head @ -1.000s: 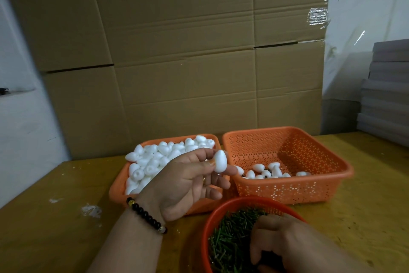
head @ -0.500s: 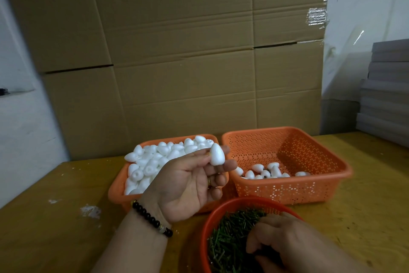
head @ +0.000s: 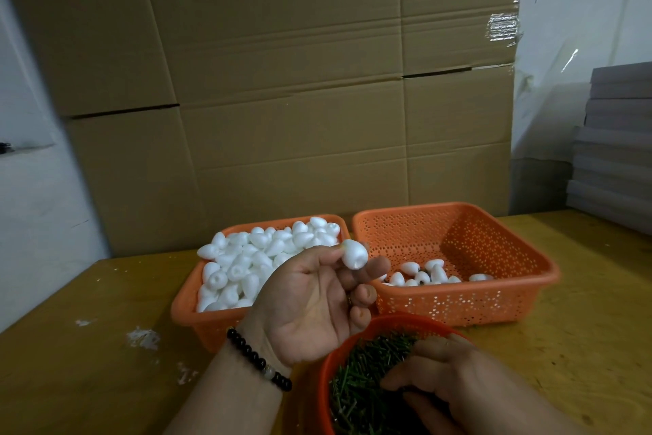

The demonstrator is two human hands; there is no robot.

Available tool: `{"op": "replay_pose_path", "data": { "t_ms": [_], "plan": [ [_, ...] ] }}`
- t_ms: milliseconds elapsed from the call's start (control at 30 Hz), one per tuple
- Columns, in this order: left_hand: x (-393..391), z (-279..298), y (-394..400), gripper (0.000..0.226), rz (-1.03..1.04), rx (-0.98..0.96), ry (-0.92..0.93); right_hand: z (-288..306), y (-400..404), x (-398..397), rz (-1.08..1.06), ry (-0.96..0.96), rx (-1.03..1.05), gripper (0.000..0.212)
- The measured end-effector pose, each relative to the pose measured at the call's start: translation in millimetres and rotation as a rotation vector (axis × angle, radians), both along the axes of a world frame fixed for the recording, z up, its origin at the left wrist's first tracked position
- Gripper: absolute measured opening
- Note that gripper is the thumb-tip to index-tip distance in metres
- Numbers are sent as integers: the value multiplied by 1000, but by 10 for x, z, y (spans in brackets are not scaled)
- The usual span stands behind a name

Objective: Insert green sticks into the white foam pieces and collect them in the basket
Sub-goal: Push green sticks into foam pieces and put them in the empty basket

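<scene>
Head view, looking down at your hands over a yellow table (head: 582,346). Your left hand (head: 310,307) is raised palm-up, thumb and fingertips pinching one foam piece (head: 354,254). That piece is white, egg-shaped, matte, with a small dimple in its lower face; no stick in it. A black bead bracelet (head: 259,360) sits on that wrist.

Your right hand (head: 448,385) is low at the frame's bottom, fingers curled down into the green sticks (head: 363,385). Whether it has one pinched you cannot tell; the fingertips are buried in the pile. The sticks are short, thin, dark green, heaped loosely in a round red bowl (head: 324,381) nearest you.

Behind the left hand, the left basket (head: 187,311) is orange, perforated, heaped with white foam pieces (head: 254,258), several showing the same dimple. Just beside it on the right, touching or nearly so, the right basket (head: 511,304) is the same make and holds only a thin row of foam pieces (head: 423,276) along its near wall; dark spots show on a few of them.

White crumbs (head: 143,337) lie on the table left of the baskets. Stacked cardboard boxes (head: 282,81) fill the background. Grey sheets (head: 614,145) are stacked at far right.
</scene>
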State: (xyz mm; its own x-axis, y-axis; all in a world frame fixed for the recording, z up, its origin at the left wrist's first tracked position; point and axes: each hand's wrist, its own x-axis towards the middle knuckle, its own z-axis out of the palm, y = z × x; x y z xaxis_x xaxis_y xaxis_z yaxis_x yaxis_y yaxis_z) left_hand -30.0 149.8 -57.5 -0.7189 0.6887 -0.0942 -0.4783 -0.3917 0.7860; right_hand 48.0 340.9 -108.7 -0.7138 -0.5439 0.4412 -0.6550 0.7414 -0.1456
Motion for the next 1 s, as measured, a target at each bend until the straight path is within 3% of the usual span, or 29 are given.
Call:
{"op": "replay_pose_path", "data": {
  "t_ms": [200,500,633,767,1000],
  "plan": [
    [20,-9,43,17,9,93,-91,-29,18,-38,58,129,-72,12],
    [9,-50,74,32,45,144,-153,-53,5,-25,-21,298,-429,24],
    [25,-53,101,28,48,128,-178,-51,-6,-3,-94,393,-566,23],
    [49,-70,165,49,50,133,-220,-48,-33,2,-144,498,-718,16],
    [83,-144,234,53,124,113,-136,-67,-9,-5,-173,496,-760,15]
  ]
}}
